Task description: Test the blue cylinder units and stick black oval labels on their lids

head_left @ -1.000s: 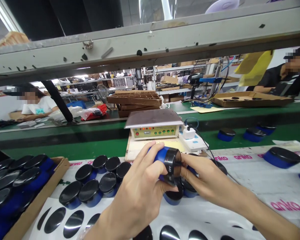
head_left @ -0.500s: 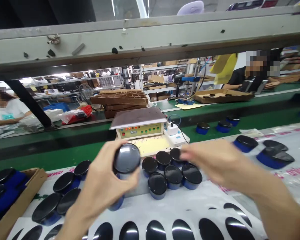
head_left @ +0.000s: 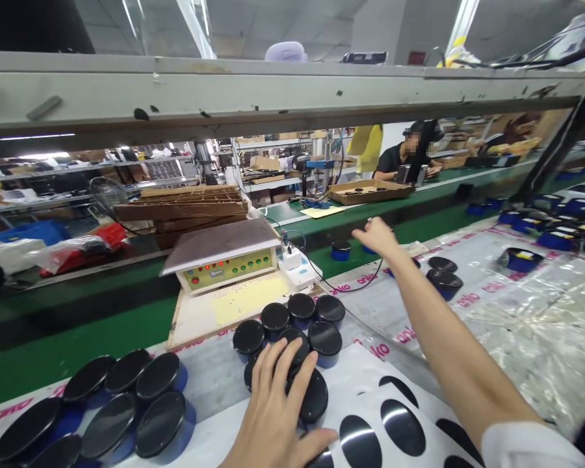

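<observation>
My left hand (head_left: 283,400) lies with fingers spread over a cluster of round blue pieces with glossy black tops (head_left: 325,341). Its index finger and thumb are on either side of the nearest black-topped piece (head_left: 314,398), touching or just above it. My right hand (head_left: 380,238) is stretched far out over the green belt (head_left: 422,224), fingers bent and pointing left. A blue piece (head_left: 369,249) shows partly beneath it; whether the fingers grip anything is hidden. Left of that hand another black-topped piece (head_left: 341,250) stands on the belt. White sheets with black ovals (head_left: 361,442) lie beside my left hand.
A control box with lit buttons (head_left: 229,263) stands behind the cluster, its cable running right. More black-topped pieces (head_left: 111,426) stand at left, others (head_left: 560,235) at far right. A metal beam (head_left: 273,91) crosses above. A co-worker (head_left: 404,156) sits beyond the belt.
My left hand has lowered the black-topped piece it held to the near side of the cluster and spread its fingers. My right hand has reached away to the belt. The view has turned right.
</observation>
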Demonstrator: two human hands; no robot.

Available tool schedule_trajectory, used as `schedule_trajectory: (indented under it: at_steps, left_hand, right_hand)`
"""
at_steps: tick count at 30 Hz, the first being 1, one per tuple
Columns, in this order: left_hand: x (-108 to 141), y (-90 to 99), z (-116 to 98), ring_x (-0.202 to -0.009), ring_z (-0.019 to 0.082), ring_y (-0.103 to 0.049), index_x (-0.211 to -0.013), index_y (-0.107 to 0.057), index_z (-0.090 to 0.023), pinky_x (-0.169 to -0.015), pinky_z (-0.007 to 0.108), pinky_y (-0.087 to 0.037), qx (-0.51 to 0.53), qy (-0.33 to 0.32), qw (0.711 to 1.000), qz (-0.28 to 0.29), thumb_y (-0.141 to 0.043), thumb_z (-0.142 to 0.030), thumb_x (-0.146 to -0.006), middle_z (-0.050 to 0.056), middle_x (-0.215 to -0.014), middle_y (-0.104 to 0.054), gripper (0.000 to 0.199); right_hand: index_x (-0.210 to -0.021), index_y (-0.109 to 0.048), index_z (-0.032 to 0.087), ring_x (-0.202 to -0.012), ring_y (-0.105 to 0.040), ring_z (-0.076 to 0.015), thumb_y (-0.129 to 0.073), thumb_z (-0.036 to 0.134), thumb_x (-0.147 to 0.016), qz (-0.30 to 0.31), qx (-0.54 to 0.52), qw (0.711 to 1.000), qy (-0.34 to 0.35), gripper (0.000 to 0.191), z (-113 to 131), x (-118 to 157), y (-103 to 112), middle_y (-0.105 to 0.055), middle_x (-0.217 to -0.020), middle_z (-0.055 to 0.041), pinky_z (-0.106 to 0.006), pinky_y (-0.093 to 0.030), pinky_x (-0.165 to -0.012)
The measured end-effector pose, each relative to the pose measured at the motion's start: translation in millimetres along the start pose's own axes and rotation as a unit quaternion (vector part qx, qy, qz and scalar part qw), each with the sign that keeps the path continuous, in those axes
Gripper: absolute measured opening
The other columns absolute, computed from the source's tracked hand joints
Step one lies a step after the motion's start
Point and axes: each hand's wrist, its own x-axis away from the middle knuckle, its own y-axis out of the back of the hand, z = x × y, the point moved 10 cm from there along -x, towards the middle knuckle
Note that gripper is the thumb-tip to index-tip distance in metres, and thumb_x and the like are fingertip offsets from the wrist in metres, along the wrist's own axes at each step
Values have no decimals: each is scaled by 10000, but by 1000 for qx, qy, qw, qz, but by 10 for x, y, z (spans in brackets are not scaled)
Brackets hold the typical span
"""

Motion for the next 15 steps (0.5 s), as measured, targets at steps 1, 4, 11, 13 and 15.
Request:
schedule_trajectory:
  at_steps: [1,4,11,13,15]
  left_hand:
    - [7,50,-30,-1270,326,-369,-1343,-425,-211,-1026,478,-330,-4,-26,999,-25,-715,-425,-693,110,-1375,-461,743]
    - [56,179,-78,-1205,275,-444,-1223,-552,-237,-1035,430,-285,1,-78,991,-107,-586,-452,-814,83,-1246,-578,463]
    - [116,105,-4,-1102,241,-515,-1085,-650,-257,-1023,412,-257,-6,-62,984,-165,-482,-424,-876,49,-1088,-682,315]
    - [116,60,-21,-1099,234,-523,-1085,-652,-252,-1038,416,-232,-5,-60,986,-156,-465,-415,-888,37,-1104,-684,316]
    - [115,17,-58,-1118,228,-523,-1106,-643,-240,-1049,414,-218,-3,-62,989,-136,-454,-380,-908,25,-1147,-670,307]
  right_hand:
    - [-1108,-565,145,-873,-606,-166,-553,350,-903,36,14,999,3,291,-24,-38,-243,-601,-1059,-60,-358,-517,-750]
    - [-1150,-557,150,-925,-609,-182,-554,333,-905,116,50,992,23,305,-8,-33,-834,-593,-1118,-73,-380,-524,-779]
    - [-1147,-561,154,-973,-594,-198,-554,348,-903,145,144,977,67,312,-301,289,-788,-585,-1143,-77,-408,-502,-825]
    - [-1133,-565,154,-995,-580,-206,-558,365,-896,128,180,973,60,318,-537,472,-531,-580,-1145,-75,-424,-482,-849]
    - [-1103,-568,154,-1031,-553,-222,-571,368,-880,107,212,970,46,309,-741,658,-265,-569,-1144,-75,-449,-449,-880]
